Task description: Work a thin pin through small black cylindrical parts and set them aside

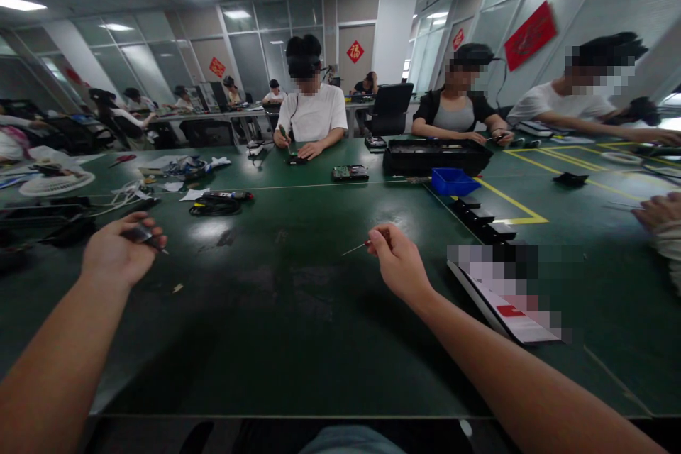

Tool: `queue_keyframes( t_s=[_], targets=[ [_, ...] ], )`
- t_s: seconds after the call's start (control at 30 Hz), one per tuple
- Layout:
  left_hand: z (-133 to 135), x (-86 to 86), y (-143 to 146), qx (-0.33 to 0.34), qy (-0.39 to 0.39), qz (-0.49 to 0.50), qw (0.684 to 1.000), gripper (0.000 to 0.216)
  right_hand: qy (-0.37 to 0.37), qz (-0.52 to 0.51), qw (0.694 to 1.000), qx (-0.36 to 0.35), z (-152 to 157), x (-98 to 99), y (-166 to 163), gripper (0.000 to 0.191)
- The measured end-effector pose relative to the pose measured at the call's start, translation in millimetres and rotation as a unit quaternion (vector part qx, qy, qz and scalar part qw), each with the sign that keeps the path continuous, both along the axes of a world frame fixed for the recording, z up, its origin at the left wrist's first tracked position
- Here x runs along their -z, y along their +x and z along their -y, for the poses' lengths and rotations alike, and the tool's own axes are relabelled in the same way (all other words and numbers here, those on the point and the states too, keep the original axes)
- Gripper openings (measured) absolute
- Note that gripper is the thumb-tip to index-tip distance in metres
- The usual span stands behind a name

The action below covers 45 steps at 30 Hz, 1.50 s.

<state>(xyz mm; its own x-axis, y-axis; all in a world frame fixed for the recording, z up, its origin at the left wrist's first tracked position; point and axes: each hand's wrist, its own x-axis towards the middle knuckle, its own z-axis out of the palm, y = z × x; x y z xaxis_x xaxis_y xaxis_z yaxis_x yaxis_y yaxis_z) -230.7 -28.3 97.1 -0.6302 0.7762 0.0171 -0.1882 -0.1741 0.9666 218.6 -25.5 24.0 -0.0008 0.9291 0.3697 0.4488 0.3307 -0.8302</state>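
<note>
Over the left part of the green table, my left hand (pixel 120 252) is closed around a dark grey object (pixel 141 233). A short thin metal tip sticks out of it toward the lower right; the fingers hide part of its shape, and I cannot make out its kind. In the middle, my right hand (pixel 396 255) pinches a thin screwdriver (pixel 355 249). Its slim metal shaft points left and slightly down, with a bit of red at the fingertips. The rest of its handle is hidden in the hand. Both hands are raised above the table and well apart.
A coiled black cable (pixel 216 204) lies beyond my left hand. Further off are a circuit-board device (pixel 350 172), a black tray (pixel 439 156) and a blue bin (pixel 455 182). Black blocks (pixel 482 220) and a blurred white-edged box (pixel 505 308) lie at right. Co-workers sit opposite; another's hand (pixel 662 216) shows at right.
</note>
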Motion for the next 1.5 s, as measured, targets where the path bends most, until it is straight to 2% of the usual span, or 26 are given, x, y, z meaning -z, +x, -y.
queue_keyframes(
  t_s=[0.07, 0.33, 0.5, 0.63, 0.77, 0.87, 0.93, 1.07, 1.23, 1.33, 1.43, 1.5],
  targets=[
    [-5.2, -2.2, 36.6, 0.031, 0.001, 0.048, 0.998, 0.024, 0.001, 0.003, 1.0, 0.003, -0.4, 0.2, 0.7, 0.025],
    [-19.7, 7.8, 155.9, 0.217, -0.003, 0.085, 0.973, 0.023, -0.005, 0.0, 1.0, 0.003, 0.2, -1.7, 1.6, 0.025],
    [-19.7, 17.9, 210.3, 0.298, -0.004, 0.109, 0.948, 0.026, 0.005, 0.003, 1.0, 0.01, -0.9, -0.4, 1.6, 0.026],
    [-14.3, 34.1, 240.0, 0.348, 0.008, 0.051, 0.936, 0.024, 0.007, 0.0, 1.0, 0.009, -1.4, -0.3, 2.1, 0.026],
    [-6.7, 52.9, 254.4, 0.371, 0.017, -0.047, 0.927, 0.024, 0.013, 0.0, 1.0, 0.017, -1.1, -1.7, 1.7, 0.025],
    [-3.3, 64.1, 255.8, 0.393, 0.003, -0.149, 0.908, 0.025, 0.011, -0.004, 1.0, 0.018, -0.9, -2.3, 1.3, 0.025],
    [-2.5, 70.6, 254.3, 0.404, -0.007, -0.245, 0.881, 0.027, 0.009, -0.004, 1.0, 0.018, -0.8, -2.4, 1.4, 0.025],
    [-3.2, 81.7, 250.5, 0.399, 0.005, -0.409, 0.821, 0.051, -0.002, -0.014, 1.0, 0.007, -0.8, -1.5, 1.5, 0.027],
    [-8.3, 86.7, 245.5, 0.39, 0.013, -0.472, 0.79, 0.031, -0.016, -0.022, 0.999, -0.041, -0.8, -1.0, 0.5, 0.023],
    [-12.2, 86.5, 242.5, 0.388, 0.024, -0.499, 0.775, 0.028, -0.031, 0.007, 0.999, -0.03, 0.3, -4.2, 0.1, 0.028],
    [-15.2, 88.3, 240.9, 0.385, 0.011, -0.497, 0.777, 0.032, -0.03, -0.004, 0.999, -0.01, 1.0, -7.8, 0.7, 0.036],
    [-16.7, 90.8, 240.3, 0.374, -0.004, -0.489, 0.788, 0.037, -0.013, -0.042, 0.999, -0.004, 0.5, -8.6, 1.4, 0.033]
  ],
)
